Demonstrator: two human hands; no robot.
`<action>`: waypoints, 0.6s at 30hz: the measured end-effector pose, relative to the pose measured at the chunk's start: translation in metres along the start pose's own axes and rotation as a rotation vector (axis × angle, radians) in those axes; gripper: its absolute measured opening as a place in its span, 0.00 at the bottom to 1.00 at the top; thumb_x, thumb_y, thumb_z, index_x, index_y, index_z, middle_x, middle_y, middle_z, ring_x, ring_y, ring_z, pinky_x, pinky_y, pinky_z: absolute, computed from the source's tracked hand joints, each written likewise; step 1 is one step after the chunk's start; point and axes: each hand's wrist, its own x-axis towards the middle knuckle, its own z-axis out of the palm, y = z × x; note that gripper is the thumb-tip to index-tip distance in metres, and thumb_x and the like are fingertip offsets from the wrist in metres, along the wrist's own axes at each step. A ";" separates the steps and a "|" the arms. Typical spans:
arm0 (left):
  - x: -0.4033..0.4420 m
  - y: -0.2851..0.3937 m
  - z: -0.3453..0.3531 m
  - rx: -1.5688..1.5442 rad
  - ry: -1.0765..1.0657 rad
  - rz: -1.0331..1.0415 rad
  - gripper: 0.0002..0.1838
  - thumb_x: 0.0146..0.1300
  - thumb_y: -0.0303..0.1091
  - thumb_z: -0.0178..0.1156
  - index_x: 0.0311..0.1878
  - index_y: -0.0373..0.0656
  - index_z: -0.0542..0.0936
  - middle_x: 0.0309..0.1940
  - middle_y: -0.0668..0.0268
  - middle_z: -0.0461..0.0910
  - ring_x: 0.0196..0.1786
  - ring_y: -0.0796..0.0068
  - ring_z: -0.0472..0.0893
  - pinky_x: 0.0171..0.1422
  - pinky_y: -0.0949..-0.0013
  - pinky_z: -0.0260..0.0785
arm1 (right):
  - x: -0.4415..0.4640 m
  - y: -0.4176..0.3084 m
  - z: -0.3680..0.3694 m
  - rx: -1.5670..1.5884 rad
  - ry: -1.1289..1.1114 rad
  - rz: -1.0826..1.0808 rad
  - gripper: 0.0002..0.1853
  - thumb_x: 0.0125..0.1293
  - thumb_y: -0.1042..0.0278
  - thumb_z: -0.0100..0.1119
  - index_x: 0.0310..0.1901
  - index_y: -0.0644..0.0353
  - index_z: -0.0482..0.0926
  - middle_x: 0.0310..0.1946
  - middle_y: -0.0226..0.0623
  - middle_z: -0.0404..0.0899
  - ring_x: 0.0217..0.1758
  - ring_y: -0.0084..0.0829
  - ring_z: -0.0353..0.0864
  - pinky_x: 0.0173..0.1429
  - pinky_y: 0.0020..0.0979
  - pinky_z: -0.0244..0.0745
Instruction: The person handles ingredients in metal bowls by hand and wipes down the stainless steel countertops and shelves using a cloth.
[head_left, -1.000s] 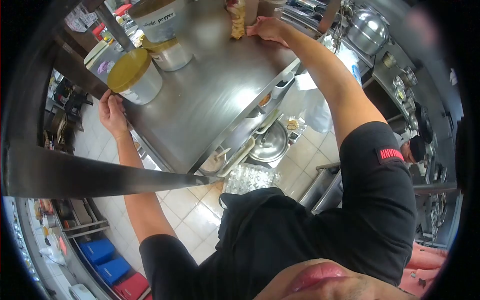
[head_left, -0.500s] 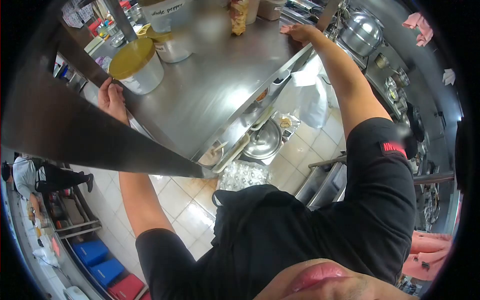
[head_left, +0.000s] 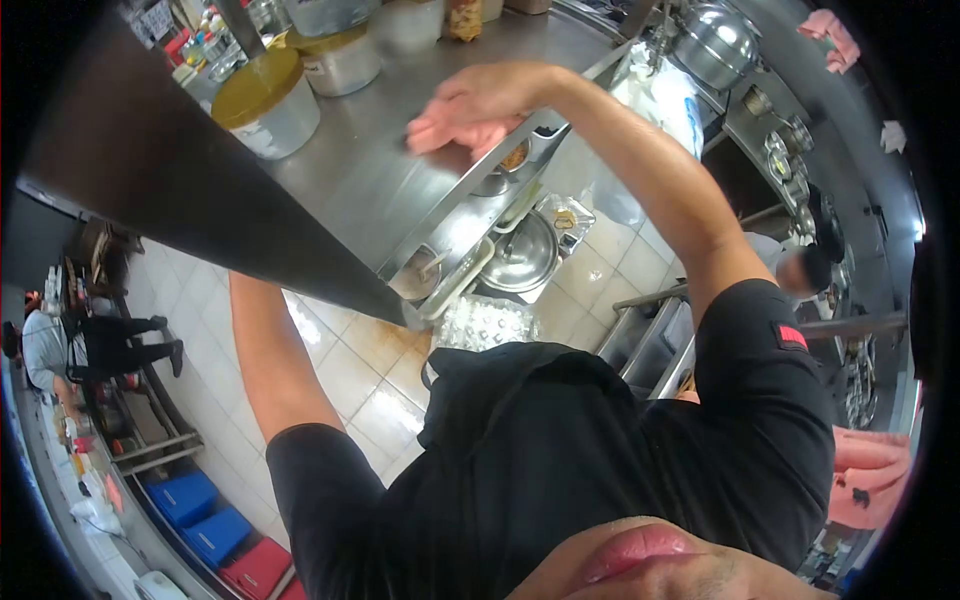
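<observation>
My right hand [head_left: 465, 112] is over the steel shelf top [head_left: 365, 165], near its front edge. Motion blurs its fingers, and pinkish patches show at the fingertips and under the palm; whether these are a cloth or skin I cannot tell. My left forearm [head_left: 275, 350] reaches up behind the dark metal post [head_left: 250, 225], which hides that hand. Nearest the post on the shelf is a white tub with a mustard-yellow lid [head_left: 258, 92]. A second yellow-lidded tub [head_left: 340, 72] stands beyond it.
Under the shelf are a steel bowl [head_left: 520, 255] and a clear bubbly plastic bundle [head_left: 485, 325]. A person [head_left: 60, 345] is at the left counter, above blue bins [head_left: 185, 497]. Another person's head [head_left: 805, 270] shows at right. A steel pot [head_left: 715, 45] stands at upper right.
My right hand has swept from the shelf's far right end to its middle, nearer me. My left hand, earlier beside the yellow-lidded tub, is now hidden behind the post. A person has appeared at right.
</observation>
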 end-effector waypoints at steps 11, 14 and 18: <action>0.010 -0.018 -0.008 0.049 -0.044 0.024 0.12 0.68 0.31 0.51 0.52 0.37 0.73 0.26 0.67 0.76 0.23 0.83 0.68 0.27 0.79 0.60 | -0.184 0.093 0.058 0.824 0.406 -0.881 0.26 0.60 0.50 0.58 0.48 0.67 0.75 0.39 0.45 0.77 0.30 0.29 0.78 0.30 0.29 0.75; 0.008 -0.019 -0.008 -0.121 -0.086 0.009 0.12 0.68 0.31 0.52 0.52 0.37 0.73 0.27 0.67 0.76 0.24 0.84 0.68 0.28 0.79 0.60 | -0.163 0.209 0.172 0.351 0.435 0.037 0.18 0.60 0.58 0.57 0.44 0.65 0.78 0.33 0.42 0.79 0.28 0.29 0.78 0.29 0.31 0.73; 0.003 -0.008 -0.008 -0.058 -0.076 -0.009 0.13 0.68 0.32 0.53 0.52 0.37 0.74 0.27 0.68 0.76 0.25 0.85 0.69 0.29 0.80 0.59 | -0.147 0.325 0.306 0.825 0.456 0.580 0.17 0.69 0.57 0.53 0.46 0.65 0.76 0.35 0.38 0.82 0.38 0.29 0.81 0.43 0.30 0.76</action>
